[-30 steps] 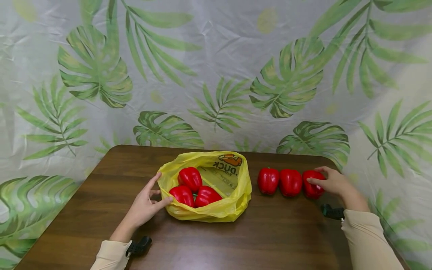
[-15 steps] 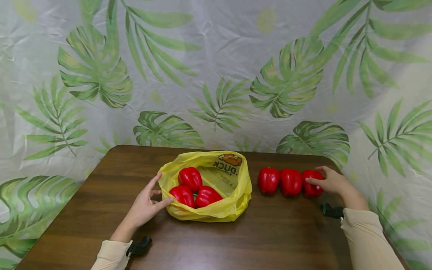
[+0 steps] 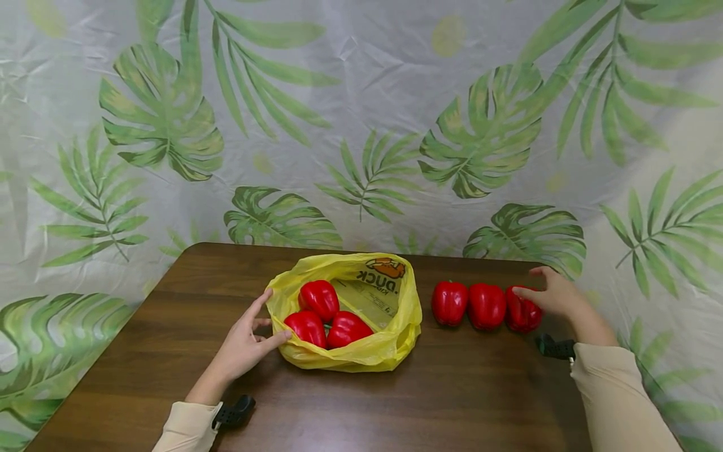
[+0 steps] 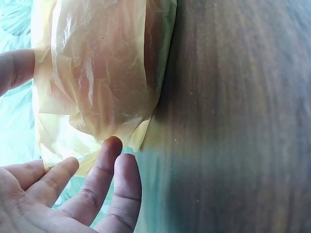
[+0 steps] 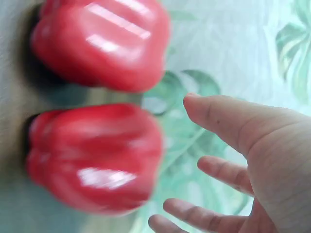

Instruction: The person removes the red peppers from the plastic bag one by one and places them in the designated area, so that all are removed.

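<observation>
There's the right hand [image 3: 556,295], its cream-sleeved arm [image 3: 612,392] slanting up from the lower right, palm hovering by the rightmost glossy red bell pepper [image 3: 522,314], thumb and fingers spreading wide, gripping nothing. Two matching peppers [image 3: 487,306] are lining up just left of it. Centre frame, a crinkled yellow plastic bag [image 3: 361,361] is cradling three red peppers [image 3: 319,300]; the left hand [image 3: 243,342] is touching its left rim, fingers splaying loosely.

Yellow bag [image 3: 350,359]: smallest print inside illegible. Bagged peppers [image 3: 348,329]: undersides hidden. Upper pepper [image 5: 104,43], right-wrist view: cropped by top edge. Right hand [image 5: 274,162], same view: cropped at right. Desk [image 3: 418,402]: near edge cut off, head view.
</observation>
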`<state>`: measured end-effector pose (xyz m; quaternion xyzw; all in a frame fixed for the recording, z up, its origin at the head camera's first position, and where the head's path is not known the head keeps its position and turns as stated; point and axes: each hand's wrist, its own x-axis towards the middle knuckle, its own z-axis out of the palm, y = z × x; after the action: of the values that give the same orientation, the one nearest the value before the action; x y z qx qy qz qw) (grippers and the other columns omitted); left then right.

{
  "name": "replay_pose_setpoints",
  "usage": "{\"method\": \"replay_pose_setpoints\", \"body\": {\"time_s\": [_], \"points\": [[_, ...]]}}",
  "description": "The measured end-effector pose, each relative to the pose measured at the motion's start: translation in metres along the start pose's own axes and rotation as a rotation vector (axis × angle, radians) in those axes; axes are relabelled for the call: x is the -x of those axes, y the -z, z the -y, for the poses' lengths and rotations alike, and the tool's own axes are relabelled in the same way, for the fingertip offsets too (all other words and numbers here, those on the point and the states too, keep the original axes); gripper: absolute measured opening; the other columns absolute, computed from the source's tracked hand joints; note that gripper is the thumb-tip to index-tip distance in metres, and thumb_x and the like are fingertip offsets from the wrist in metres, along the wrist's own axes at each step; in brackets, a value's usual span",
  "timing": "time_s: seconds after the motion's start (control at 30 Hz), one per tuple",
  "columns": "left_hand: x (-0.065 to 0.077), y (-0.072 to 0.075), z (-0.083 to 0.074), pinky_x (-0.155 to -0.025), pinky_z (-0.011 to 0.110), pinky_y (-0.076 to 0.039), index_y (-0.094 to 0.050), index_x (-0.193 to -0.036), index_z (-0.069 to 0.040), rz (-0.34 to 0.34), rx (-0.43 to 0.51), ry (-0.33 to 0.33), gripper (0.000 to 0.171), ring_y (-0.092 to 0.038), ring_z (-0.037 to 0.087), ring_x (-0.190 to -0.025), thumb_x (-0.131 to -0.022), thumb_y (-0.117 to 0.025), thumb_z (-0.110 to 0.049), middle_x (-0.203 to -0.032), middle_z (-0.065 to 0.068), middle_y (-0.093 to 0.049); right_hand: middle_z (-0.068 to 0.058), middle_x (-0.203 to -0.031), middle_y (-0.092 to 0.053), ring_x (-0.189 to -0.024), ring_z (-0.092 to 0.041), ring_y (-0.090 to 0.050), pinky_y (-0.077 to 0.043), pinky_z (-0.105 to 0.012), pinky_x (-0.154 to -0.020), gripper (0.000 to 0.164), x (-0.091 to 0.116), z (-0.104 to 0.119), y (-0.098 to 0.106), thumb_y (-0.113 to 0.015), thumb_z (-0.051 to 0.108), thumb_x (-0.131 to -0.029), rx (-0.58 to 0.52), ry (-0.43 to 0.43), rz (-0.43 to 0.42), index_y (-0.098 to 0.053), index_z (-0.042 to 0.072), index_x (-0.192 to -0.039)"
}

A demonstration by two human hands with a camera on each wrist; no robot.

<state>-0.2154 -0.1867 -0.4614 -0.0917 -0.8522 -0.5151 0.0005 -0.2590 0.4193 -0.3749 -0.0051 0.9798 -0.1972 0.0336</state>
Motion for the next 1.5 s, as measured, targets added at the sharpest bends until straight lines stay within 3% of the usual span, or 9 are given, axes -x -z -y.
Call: {"method": "replay_pose_setpoints", "body": {"time_s": [0.27,0.53,0.9,1.23,1.5], "points": [[0.0,0.0,0.001,-0.078,0.025,-0.059,-0.028,-0.17,-0.011,-0.003,-0.011,-0.013,0.096,-0.064,0.044,-0.13,-0.094,-0.084,-0.027,-0.17,0.023,-0.038,-0.049,-0.144,-0.05,-0.128,-0.062,-0.055,-0.05,-0.07,-0.1,0.081,-0.014,0.061,0.034,-0.058,0.051,-0.108,0.052,0.034,-0.015,-0.036,-0.01,-0.157],[0.0,-0.001,-0.002,-0.08,0.024,-0.059,-0.027,-0.171,-0.012,0.012,-0.013,-0.005,0.096,-0.063,0.044,-0.133,-0.095,-0.083,-0.03,-0.173,0.021,-0.033,-0.039,-0.146,-0.053,-0.128,-0.055,-0.058,-0.049,-0.067,-0.103,0.071,-0.022,0.139,0.041,-0.063,0.045,-0.107,0.016,0.121,0.007,-0.043,0.0,-0.157],[0.0,-0.001,-0.002,-0.08,0.025,-0.059,-0.027,-0.171,-0.013,0.014,-0.015,0.002,0.097,-0.062,0.043,-0.133,-0.095,-0.083,-0.032,-0.175,0.019,-0.029,-0.029,-0.143,-0.061,-0.124,-0.045,-0.065,-0.052,-0.061,-0.104,0.06,-0.029,0.22,0.023,-0.066,0.042,-0.106,0.006,0.24,0.077,-0.052,0.008,-0.153],[0.0,-0.001,-0.002,-0.08,0.024,-0.058,-0.027,-0.171,-0.013,0.015,-0.019,0.004,0.097,-0.061,0.043,-0.133,-0.095,-0.083,-0.032,-0.175,0.017,-0.031,-0.024,-0.148,-0.06,-0.138,-0.042,-0.059,-0.05,-0.058,-0.111,0.06,-0.027,0.265,-0.002,-0.066,0.042,-0.106,0.012,0.329,0.213,-0.05,0.013,-0.156],[-0.001,-0.001,-0.002,-0.079,0.024,-0.059,-0.027,-0.171,-0.013,0.012,-0.022,-0.007,0.096,-0.061,0.043,-0.133,-0.095,-0.083,-0.032,-0.175,0.017,-0.032,-0.02,-0.149,-0.061,-0.137,-0.037,-0.06,-0.052,-0.053,-0.11,0.065,-0.027,0.29,-0.021,-0.069,0.042,-0.105,0.049,0.384,0.343,-0.047,0.015,-0.16]]}}
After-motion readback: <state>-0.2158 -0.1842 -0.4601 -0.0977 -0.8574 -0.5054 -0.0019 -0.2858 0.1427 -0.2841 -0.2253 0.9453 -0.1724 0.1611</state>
